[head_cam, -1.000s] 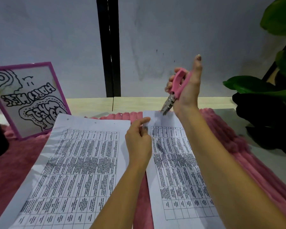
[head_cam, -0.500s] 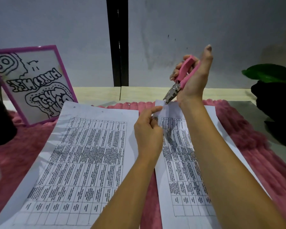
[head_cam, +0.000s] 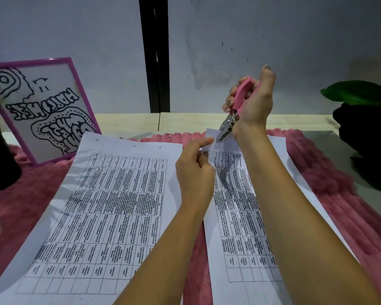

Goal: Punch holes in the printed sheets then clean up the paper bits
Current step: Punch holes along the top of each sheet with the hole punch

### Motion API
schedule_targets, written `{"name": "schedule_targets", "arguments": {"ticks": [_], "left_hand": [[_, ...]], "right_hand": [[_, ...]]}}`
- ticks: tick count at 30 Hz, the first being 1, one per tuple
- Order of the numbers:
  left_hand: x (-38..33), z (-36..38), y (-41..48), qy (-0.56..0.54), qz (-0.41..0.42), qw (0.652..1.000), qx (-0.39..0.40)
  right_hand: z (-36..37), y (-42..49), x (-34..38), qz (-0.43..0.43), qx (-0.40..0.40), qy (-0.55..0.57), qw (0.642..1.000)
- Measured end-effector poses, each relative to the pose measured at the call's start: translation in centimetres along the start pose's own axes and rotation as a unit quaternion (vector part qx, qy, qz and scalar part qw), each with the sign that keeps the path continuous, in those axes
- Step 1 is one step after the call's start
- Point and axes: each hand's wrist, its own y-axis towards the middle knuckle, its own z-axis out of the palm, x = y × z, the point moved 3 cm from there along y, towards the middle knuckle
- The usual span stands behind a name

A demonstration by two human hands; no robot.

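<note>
Two printed sheets with tables lie on a pink fluffy mat (head_cam: pixel 350 205). The left sheet (head_cam: pixel 110 208) shows three punched holes along its far edge. My left hand (head_cam: pixel 195 166) pinches the far left corner of the right sheet (head_cam: pixel 240 216) and lifts it slightly. My right hand (head_cam: pixel 253 104) grips a pink-handled hole punch (head_cam: pixel 235 106), whose metal jaws sit over the far edge of that lifted corner.
A purple-framed drawing (head_cam: pixel 42 111) leans at the far left beside a dark pot (head_cam: pixel 0 164). A green plant (head_cam: pixel 359 93) and a dark object stand at the right. A grey wall with a black vertical strip (head_cam: pixel 154 56) rises behind the table.
The punch came down from above the sheet onto its far edge. My left hand kept its pinch on the corner. The camera shifted slightly left.
</note>
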Motion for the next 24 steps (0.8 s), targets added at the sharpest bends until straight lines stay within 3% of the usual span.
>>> {"name": "schedule_targets", "arguments": {"ticks": [10, 16, 19, 24], "left_hand": [[-0.5, 0.1, -0.1, 0.023, 0.038, 0.999, 0.03], [-0.4, 0.1, -0.2, 0.017, 0.022, 0.999, 0.023], [-0.2, 0.1, -0.1, 0.011, 0.017, 1.0, 0.019], [0.1, 0.0, 0.0, -0.023, -0.005, 1.0, 0.011]], "right_hand": [[-0.7, 0.5, -0.7, 0.007, -0.028, 0.008, 1.0], [-1.2, 0.3, -0.7, 0.07, 0.043, 0.003, 0.997], [-2.1, 0.2, -0.7, 0.059, 0.07, -0.005, 0.996], [-4.8, 1.2, 1.3, 0.019, 0.006, 0.009, 1.0]]}}
